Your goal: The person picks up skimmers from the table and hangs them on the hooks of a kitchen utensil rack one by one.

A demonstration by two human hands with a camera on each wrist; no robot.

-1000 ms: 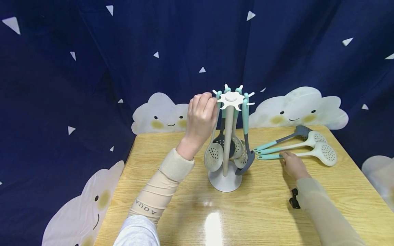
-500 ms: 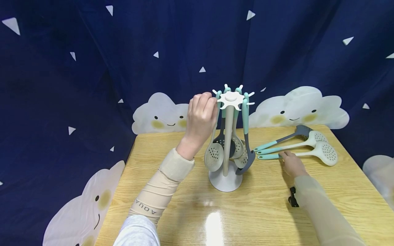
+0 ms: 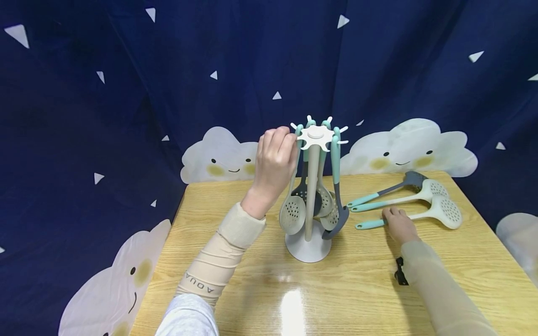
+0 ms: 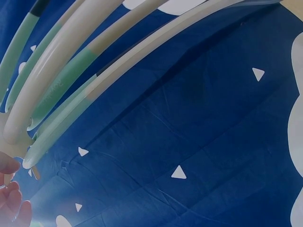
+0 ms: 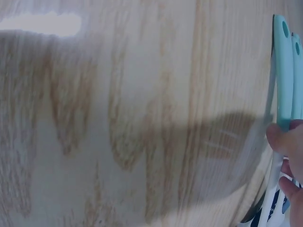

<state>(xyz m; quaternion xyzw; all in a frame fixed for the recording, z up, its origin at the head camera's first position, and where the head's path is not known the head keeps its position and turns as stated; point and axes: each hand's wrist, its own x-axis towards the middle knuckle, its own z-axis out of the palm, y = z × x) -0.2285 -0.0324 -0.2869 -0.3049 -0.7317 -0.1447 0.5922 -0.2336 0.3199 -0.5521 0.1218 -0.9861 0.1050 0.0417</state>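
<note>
My left hand pinches a hook at the left of the white rotating utensil rack; in the left wrist view its fingertips close about that hook. Several utensils with mint handles hang on the rack, among them a pale slotted spoon and a dark ladle. On the table to the right, my right hand pinches the mint handle of a white skimmer. In the right wrist view, thumb and fingers lie about the skimmer's handle. The skimmer still lies low at the table.
Just behind the held skimmer lie another white skimmer and a dark utensil with a mint handle. The wooden table ends at a dark blue curtain with cloud and triangle prints.
My right hand has drawn the skimmer's handle end slightly towards me, away from the other two handles, so it now lies at a steeper angle. The left hand and rack look unmoved.
</note>
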